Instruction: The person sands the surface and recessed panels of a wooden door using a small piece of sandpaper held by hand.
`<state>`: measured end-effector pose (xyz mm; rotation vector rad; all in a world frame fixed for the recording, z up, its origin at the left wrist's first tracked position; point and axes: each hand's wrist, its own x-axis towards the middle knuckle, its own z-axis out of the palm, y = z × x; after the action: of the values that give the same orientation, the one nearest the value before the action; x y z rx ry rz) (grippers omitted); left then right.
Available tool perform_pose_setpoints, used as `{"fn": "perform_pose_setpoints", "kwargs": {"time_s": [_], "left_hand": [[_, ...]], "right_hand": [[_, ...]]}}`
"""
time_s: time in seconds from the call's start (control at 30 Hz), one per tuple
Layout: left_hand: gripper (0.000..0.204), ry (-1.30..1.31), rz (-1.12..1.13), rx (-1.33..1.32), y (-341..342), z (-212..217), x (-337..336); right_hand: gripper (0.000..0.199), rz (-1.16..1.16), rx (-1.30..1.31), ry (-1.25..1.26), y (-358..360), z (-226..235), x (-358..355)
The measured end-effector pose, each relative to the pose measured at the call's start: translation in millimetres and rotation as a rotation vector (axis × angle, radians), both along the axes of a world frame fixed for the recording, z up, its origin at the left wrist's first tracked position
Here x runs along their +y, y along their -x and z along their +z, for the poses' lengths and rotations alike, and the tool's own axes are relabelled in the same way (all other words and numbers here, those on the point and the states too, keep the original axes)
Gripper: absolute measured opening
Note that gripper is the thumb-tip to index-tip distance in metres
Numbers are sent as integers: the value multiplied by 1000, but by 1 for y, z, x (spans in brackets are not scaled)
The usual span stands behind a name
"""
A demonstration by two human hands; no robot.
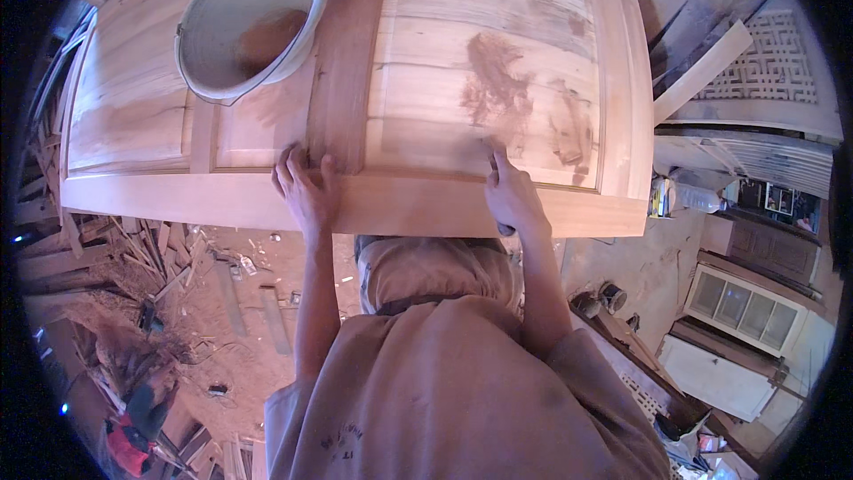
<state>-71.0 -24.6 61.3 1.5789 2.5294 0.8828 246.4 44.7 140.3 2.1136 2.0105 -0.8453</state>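
Observation:
A wooden panelled door lies flat in front of me. Brown smears of paste or filler mark its right panel. My right hand is closed over the near right rail, its index finger pointing forward. It grips a scraper-like tool whose front end is blurred over the panel's lower edge; a dark end shows below the hand. My left hand rests on the near rail with fingers apart and bent, holding nothing. Ahead of it stands a pale bucket with a wire handle and reddish-brown matter inside.
Scrap wood is heaped on the dusty floor at the left. Loose boards lean beyond the door's right end. A white-framed paned panel and small cans stand at the right.

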Motion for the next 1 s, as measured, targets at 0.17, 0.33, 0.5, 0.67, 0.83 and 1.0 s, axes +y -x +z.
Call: {"fn": "perform_pose_setpoints", "kwargs": {"time_s": [0.17,0.33,0.5,0.67,0.83,1.0], "left_hand": [[56,8,-9,33,-1,-6,3],[57,22,5,5,3,-6,2],[54,1,-5,27,1,-2,0],[53,-32,2,31,-1,-3,4],[50,-44,0,27,-3,0,3],[48,-67,2,45,-3,4,5]], "right_hand": [[50,-140,152,-43,-9,25,40],[50,64,92,-144,-14,-22,12],[47,136,298,-102,-72,-17,-3],[44,305,430,-63,-73,-2,36],[38,653,5,-9,-56,5,56],[37,742,-107,87,-90,18,67]]}}
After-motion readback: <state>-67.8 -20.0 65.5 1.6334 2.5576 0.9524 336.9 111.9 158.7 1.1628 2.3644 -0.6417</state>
